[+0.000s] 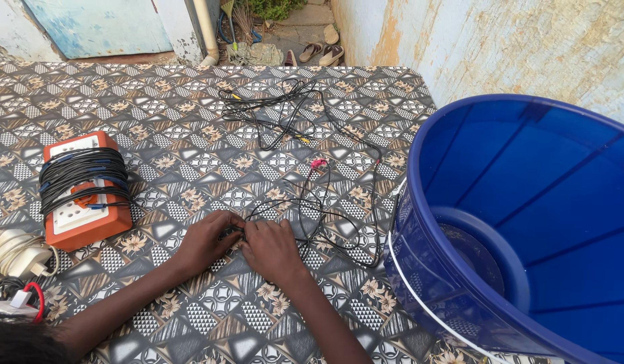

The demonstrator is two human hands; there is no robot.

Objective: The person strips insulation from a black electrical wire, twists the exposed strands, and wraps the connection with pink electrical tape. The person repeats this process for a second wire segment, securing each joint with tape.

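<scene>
Two hands pinching a thin black cable on a patterned floor covering.

Left hand and right hand meet fingertip to fingertip, both closed on the black cable, whose tangled loops run away from the person toward a red-tipped plug. A blue bucket crowds the right; an orange extension box, cord-wrapped, lies left; open covering lies between.

blue tub: glossy smooth plastic | black cable: thin, matt | wall: rough plaster
</scene>
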